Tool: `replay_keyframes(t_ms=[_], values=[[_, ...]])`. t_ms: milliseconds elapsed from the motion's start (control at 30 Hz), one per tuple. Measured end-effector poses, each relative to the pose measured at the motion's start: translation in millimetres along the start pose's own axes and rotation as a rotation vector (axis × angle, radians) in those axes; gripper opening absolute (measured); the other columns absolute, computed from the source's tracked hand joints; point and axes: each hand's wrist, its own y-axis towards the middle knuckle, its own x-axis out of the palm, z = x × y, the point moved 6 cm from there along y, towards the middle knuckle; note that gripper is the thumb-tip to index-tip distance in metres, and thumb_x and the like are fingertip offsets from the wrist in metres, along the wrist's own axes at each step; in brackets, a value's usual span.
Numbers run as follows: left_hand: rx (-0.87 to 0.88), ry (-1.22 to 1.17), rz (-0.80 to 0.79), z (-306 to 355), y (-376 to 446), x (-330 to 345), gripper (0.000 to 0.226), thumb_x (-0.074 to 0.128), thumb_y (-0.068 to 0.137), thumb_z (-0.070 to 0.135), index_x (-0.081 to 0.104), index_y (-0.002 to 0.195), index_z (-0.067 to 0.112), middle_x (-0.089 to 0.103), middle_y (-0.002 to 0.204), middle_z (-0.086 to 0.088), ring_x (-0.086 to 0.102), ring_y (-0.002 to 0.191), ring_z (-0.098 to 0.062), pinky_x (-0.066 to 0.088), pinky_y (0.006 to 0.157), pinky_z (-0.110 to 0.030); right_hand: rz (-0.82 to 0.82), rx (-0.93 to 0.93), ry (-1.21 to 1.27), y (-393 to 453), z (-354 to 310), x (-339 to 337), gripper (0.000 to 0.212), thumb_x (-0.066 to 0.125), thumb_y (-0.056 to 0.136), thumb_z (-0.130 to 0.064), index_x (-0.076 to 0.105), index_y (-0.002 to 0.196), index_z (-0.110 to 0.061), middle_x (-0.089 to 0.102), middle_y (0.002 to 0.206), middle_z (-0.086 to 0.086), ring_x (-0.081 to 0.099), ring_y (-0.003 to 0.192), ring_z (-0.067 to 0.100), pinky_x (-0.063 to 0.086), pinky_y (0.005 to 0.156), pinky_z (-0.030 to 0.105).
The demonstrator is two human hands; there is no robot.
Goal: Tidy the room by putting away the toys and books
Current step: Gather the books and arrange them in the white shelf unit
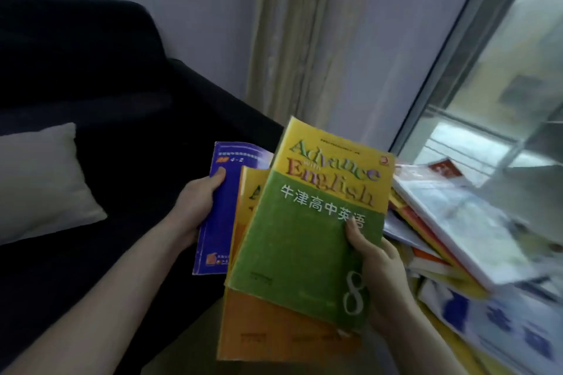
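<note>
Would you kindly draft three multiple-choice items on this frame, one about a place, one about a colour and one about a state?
1. Where does the pile of books lie?
A. on the sofa
B. by the window, right of the hands
C. on the cushion

2. What colour is the book under the left hand's thumb?
A. purple
B. white
C. black

3. How is the green and yellow book held?
A. lying untouched
B. balanced on an open palm
C. gripped by the right hand

Answers: 1 B, the pile sits beside the window. 2 A, the left hand holds the purple book. 3 C, the right hand grips the green and yellow book.
</note>
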Motion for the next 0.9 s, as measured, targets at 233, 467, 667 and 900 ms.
replay_keyframes(t_ms=[233,467,667,900], values=[[0.287,-0.019,-0.218,95,-28,111,0.034,0.050,0.108,0.035,0.070,0.111,0.008,0.078,0.105,-0.016,0.076,0.079,-0.023,0.062,0.070,-0.036,0.324,-0.260,0.161,-40,-79,-107,0.039,0.077,0.088,-0.032,0.070,0.114,-0.004,0.078,0.097,0.017,0.077,0.086,0.036,0.062,0.076,0.055],[0.283,0.043,-0.544,161,-45,276,0.031,0.049,0.107,0.043,0.062,0.110,0.015,0.079,0.091,-0.002,0.075,0.080,-0.015,0.055,0.067,-0.031,0.438,-0.422,0.277,-83,-169,-200,0.031,0.073,0.091,-0.029,0.071,0.114,-0.010,0.079,0.099,0.012,0.078,0.083,0.028,0.064,0.061,0.042],[0.070,0.304,-0.530,75,10,341,0.035,0.058,0.105,0.031,0.062,0.122,0.000,0.074,0.076,-0.011,0.071,0.062,-0.023,0.056,0.058,-0.032,0.433,-0.321,0.283,-93,-157,-223,0.027,0.067,0.097,-0.028,0.069,0.112,-0.006,0.078,0.099,0.019,0.077,0.086,0.036,0.063,0.071,0.047],[0.236,0.662,-0.375,70,25,332,0.020,0.079,0.080,0.017,0.068,0.084,0.001,0.065,0.061,-0.015,0.060,0.046,-0.026,0.056,0.051,-0.038,0.375,-0.229,0.356,-102,-124,-237,0.027,0.060,0.101,-0.025,0.064,0.120,-0.007,0.076,0.105,0.022,0.076,0.083,0.038,0.063,0.058,0.045]])
